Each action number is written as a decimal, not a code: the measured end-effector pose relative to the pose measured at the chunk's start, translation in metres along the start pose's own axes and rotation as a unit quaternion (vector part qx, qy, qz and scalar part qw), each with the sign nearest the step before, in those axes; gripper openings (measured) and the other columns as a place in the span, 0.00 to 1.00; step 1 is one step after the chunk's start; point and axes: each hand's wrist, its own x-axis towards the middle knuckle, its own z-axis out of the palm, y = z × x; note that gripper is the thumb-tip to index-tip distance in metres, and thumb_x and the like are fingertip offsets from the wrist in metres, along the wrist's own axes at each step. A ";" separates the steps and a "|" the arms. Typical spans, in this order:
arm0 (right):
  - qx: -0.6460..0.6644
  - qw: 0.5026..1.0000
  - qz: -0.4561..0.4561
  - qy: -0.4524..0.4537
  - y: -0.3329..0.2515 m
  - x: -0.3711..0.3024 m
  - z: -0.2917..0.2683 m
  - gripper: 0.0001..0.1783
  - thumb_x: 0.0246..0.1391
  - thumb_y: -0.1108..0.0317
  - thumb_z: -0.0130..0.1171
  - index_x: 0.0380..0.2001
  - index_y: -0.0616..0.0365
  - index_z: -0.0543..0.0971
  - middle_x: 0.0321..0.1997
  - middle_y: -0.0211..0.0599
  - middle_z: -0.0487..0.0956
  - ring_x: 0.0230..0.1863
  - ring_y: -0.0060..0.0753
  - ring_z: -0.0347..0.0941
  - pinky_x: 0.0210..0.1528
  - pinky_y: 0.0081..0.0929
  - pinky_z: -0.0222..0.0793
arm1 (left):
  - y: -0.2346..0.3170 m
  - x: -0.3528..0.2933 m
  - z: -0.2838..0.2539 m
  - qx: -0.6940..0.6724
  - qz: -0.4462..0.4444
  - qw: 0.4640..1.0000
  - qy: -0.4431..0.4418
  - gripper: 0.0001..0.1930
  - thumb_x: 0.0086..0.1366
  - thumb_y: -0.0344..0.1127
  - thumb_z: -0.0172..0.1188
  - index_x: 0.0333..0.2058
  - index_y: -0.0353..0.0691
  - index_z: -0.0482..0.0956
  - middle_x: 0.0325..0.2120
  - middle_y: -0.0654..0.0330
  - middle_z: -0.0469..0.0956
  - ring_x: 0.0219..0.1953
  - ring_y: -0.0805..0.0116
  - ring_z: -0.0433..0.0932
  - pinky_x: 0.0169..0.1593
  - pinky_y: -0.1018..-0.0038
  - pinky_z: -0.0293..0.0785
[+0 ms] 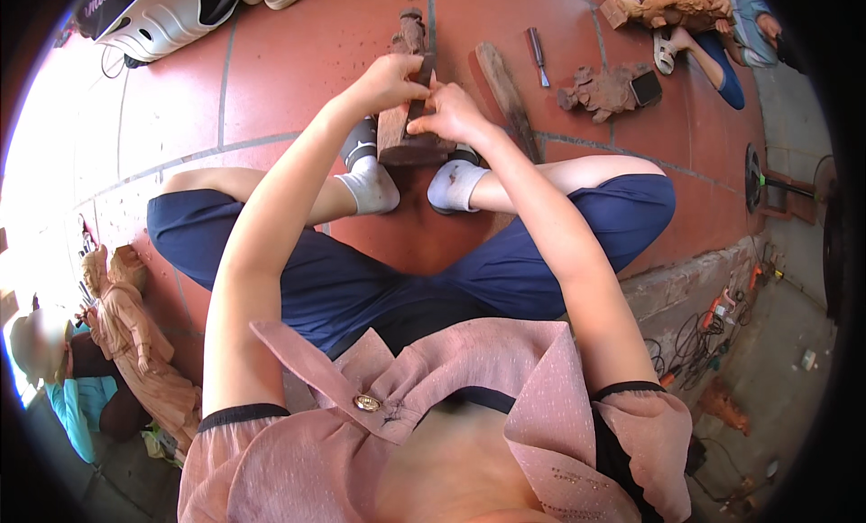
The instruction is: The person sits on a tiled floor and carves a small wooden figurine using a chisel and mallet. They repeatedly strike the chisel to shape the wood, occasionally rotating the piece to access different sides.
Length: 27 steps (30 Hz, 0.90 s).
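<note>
A small carved wooden figure [410, 34] on a block-like base stands between my feet, its wider end toward me. My left hand [388, 83] reaches its left side with the fingers curled round a dark narrow strip [422, 70] that lies along the carving. My right hand [451, 114] is closed at the strip's nearer part, thumb stretched toward the carving. Whether the strip is a tool or sandpaper I cannot tell. Right of the hands lie a long wooden bar [502, 86] and a chisel [538, 56] with a dark handle.
Another rough carving [603, 92] with a dark square object on it lies on the red tiles [298, 72]. A tall carved statue [135, 334] and a person [77, 379] are at left. Cables [695, 334] and a fan [756, 178] are at right; another person holds a carving [672, 7] at upper right.
</note>
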 end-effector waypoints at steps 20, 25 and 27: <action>-0.011 0.997 0.069 0.042 -0.025 0.008 -0.013 0.19 0.35 0.55 0.67 0.31 0.53 0.81 0.31 0.37 0.80 0.37 0.39 0.77 0.41 0.32 0.70 | 0.000 0.002 -0.009 0.081 -0.018 0.995 0.048 0.11 0.47 0.31 0.62 0.32 0.38 0.78 0.22 0.61 0.76 0.23 0.74 0.73 0.28 0.75 0.71; 0.018 0.991 0.056 0.118 -0.035 0.011 -0.024 0.18 0.40 0.55 0.63 0.30 0.58 0.80 0.27 0.42 0.80 0.33 0.40 0.77 0.37 0.30 0.71 | 0.026 0.010 -0.003 0.166 0.089 0.959 0.214 0.15 0.47 0.34 0.62 0.36 0.40 0.78 0.25 0.54 0.77 0.29 0.61 0.76 0.36 0.69 0.72; 0.121 0.983 0.079 0.112 -0.041 -0.002 -0.030 0.14 0.43 0.60 0.60 0.29 0.59 0.79 0.25 0.44 0.79 0.31 0.40 0.77 0.36 0.30 0.71 | 0.038 -0.016 0.000 -0.031 0.056 0.966 0.251 0.15 0.53 0.32 0.59 0.41 0.38 0.76 0.30 0.55 0.76 0.30 0.66 0.76 0.34 0.71 0.74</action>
